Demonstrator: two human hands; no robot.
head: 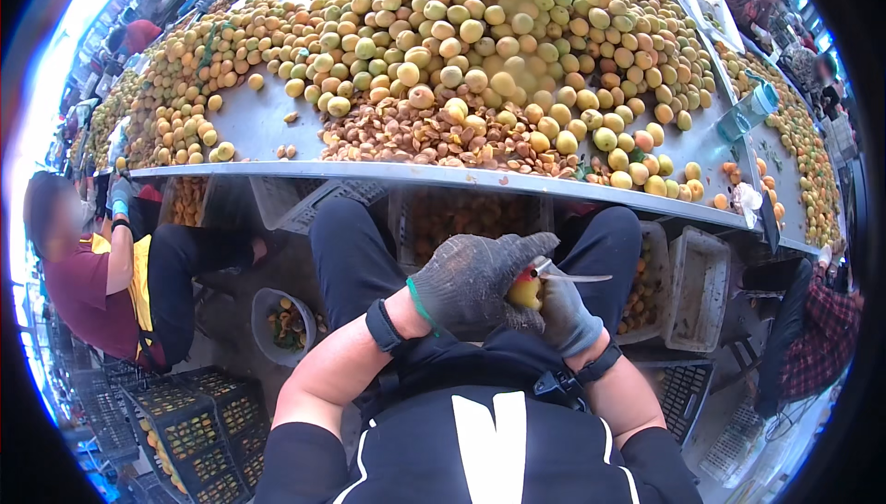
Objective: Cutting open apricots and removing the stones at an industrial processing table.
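My left hand (477, 279), in a dark grey knit glove, is closed around the mostly hidden handle of a small knife (578, 277). Something red shows by the base of its blade, which points right over my other hand. A yellow-green apricot (526, 293) sits between both hands, against the fingers of my right hand (571, 313), which wears a lighter grey glove. Both hands meet above my lap. On the metal table before me lie a large heap of whole apricots (443, 26) and a pile of brown pits or split pieces (422, 133) near the edge.
The table's metal edge (443, 173) crosses above my knees. Crates, including a grey one (699, 289), stand under it. A white bucket (259, 324) and black crates (180, 428) are at left. People sit on both sides. A teal bottle (747, 113) lies at right.
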